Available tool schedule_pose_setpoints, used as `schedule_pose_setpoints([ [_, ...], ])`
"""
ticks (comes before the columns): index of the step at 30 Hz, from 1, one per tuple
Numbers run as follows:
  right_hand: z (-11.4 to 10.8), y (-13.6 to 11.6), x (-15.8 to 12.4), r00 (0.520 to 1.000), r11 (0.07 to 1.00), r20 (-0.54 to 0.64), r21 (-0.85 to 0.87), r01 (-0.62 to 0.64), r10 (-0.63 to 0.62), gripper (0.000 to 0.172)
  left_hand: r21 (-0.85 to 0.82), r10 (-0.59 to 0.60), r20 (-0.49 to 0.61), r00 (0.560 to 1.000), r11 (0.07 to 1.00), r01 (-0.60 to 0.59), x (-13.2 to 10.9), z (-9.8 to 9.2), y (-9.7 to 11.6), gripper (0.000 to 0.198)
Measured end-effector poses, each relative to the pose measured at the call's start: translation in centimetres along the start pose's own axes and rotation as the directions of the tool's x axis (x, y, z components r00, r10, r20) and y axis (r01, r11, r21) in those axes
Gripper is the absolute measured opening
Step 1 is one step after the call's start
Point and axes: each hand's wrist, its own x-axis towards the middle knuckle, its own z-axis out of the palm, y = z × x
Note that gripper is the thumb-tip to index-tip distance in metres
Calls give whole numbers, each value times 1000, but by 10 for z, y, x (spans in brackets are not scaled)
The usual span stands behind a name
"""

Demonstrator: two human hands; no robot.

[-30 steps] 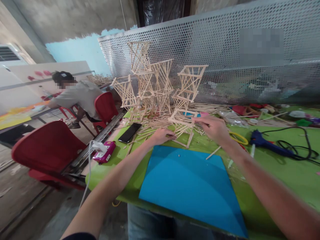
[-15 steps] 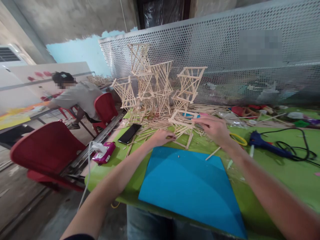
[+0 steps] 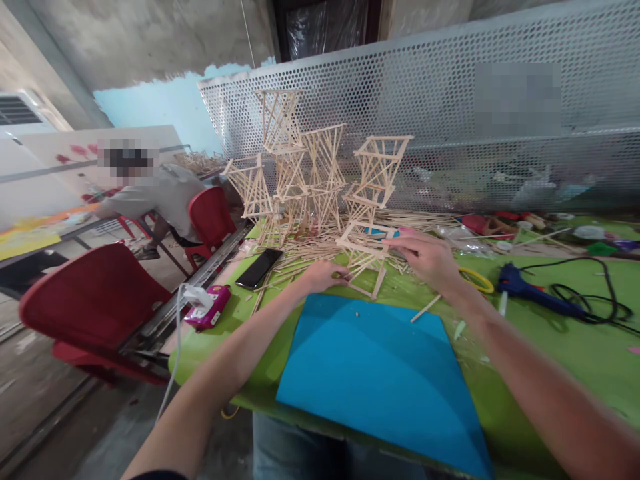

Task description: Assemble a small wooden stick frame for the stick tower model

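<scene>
A small lattice frame of thin wooden sticks (image 3: 367, 241) stands on the green table just behind the blue board. My left hand (image 3: 324, 275) pinches its lower left corner with thumb and fingertips. At its upper right corner, my right hand (image 3: 423, 252) has its fingers closed on the frame's edge. Behind it rises a taller stick structure (image 3: 323, 157) made of several stacked twisted frames. Many loose wooden sticks (image 3: 320, 248) lie piled around its base. One single stick (image 3: 426, 308) lies across the far right edge of the blue board (image 3: 370, 373).
A black phone (image 3: 259, 268) and a magenta power adapter (image 3: 207, 308) lie at left. To the right are a blue glue gun (image 3: 537, 290) with its black cable and a yellow ring (image 3: 476, 280). A perforated metal panel (image 3: 440, 100) stands behind. Someone sits beyond the red chair (image 3: 95, 300).
Both hands stay at the same corners of the stick frame, with hardly any movement. The seated person's head has shifted slightly.
</scene>
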Motion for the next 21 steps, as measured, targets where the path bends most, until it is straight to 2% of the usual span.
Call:
schedule_pose_setpoints([
  [7, 0, 0, 2, 1000, 1000, 3, -18, 17, -17, 27, 3, -14, -6, 1000, 1000, 14, 1, -1, 0, 27],
  [14, 3, 3, 3, 997, 998, -45, -32, 62, -64, 25, 30, -49, 15, 999, 998, 48, 0, -3, 3, 31],
  [21, 4, 5, 3, 994, 995, -65, -36, 89, -91, 24, 1, -35, 7, 999, 999, 35, 0, -3, 3, 28],
])
